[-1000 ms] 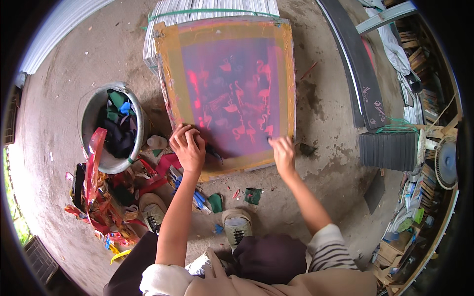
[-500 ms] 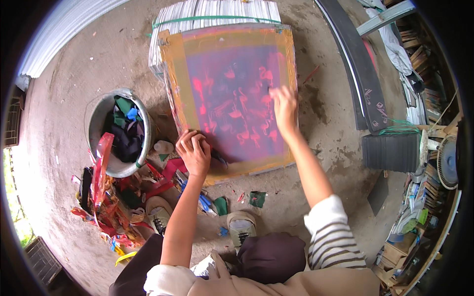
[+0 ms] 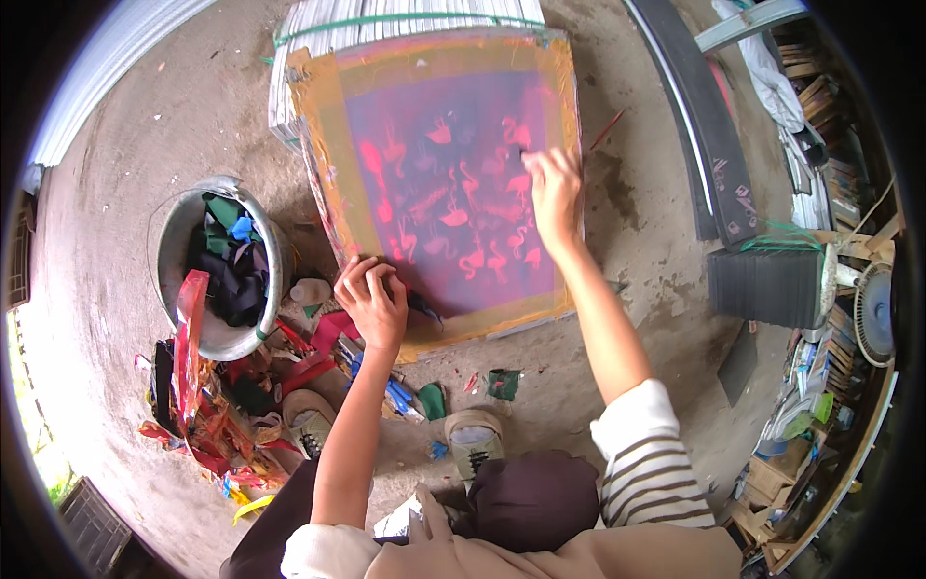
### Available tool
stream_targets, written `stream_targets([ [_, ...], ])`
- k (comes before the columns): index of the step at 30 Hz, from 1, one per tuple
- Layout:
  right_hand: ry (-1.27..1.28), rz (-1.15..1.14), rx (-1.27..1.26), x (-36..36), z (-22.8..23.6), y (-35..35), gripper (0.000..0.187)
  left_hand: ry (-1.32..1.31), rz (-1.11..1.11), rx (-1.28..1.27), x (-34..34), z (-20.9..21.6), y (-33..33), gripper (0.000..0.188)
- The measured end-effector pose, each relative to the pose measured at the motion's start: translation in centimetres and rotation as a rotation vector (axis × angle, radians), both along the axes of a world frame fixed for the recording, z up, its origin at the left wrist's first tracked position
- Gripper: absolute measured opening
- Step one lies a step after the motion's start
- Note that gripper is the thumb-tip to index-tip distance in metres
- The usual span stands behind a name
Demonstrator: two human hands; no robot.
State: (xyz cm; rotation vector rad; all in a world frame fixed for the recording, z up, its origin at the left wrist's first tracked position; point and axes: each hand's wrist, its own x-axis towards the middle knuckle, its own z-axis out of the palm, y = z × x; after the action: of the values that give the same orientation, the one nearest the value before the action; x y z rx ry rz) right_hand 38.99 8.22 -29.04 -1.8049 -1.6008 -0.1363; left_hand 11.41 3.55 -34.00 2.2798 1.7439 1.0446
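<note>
A screen-printing frame [image 3: 333, 145] lies in front of me, its mesh purple-grey with pink flamingo shapes and its border coated orange-brown. My left hand [image 3: 372, 301] is at the lower left of this frame, fingers curled over its edge. Over the right part of the mesh is my right hand [image 3: 554, 193], fingers pinched together. A small dark thing [image 3: 524, 153] shows at its fingertips, too little of it visible to name. By my left hand, a dark shape [image 3: 422, 309] lies at the frame's lower edge, partly hidden by the hand.
A bundled white stack [image 3: 405, 19] stands behind the frame. To the left are a metal bucket [image 3: 174, 261] of dark and green scraps and a heap of red plastic scraps [image 3: 207, 425]. On the right stand a black stack [image 3: 764, 288] and a fan [image 3: 874, 301].
My right hand has shifted slightly up and left over the mesh. My left hand stays at the frame's edge. The whole view has tilted a little.
</note>
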Motion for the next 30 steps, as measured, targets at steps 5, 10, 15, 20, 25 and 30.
stream_targets([
  [5,0.042,0.039,-0.070,-1.8,-7.7,-13.0,0.015,-0.047,-0.009,-0.002,0.9,0.3,0.2,0.018],
  [10,0.000,0.035,-0.063,-1.4,-5.7,-9.7,0.015,-0.030,-0.011,-0.003,0.3,0.3,0.4,0.020],
  [15,-0.069,0.012,0.090,3.9,1.9,6.8,0.015,-0.051,-0.104,-0.066,-0.1,0.8,0.0,0.024],
  [20,0.006,-0.119,-0.045,1.0,-2.8,-3.2,0.017,-0.015,-0.331,-0.152,-1.3,2.1,-0.2,0.034],
  [25,0.142,-0.132,-0.409,-3.8,-4.5,-18.0,0.014,0.157,-0.543,-0.123,-3.9,2.2,0.1,0.037],
  [30,0.557,-0.161,-0.492,-4.8,-2.5,-20.9,0.013,0.153,-0.561,-0.165,-2.2,3.4,-0.6,0.024],
])
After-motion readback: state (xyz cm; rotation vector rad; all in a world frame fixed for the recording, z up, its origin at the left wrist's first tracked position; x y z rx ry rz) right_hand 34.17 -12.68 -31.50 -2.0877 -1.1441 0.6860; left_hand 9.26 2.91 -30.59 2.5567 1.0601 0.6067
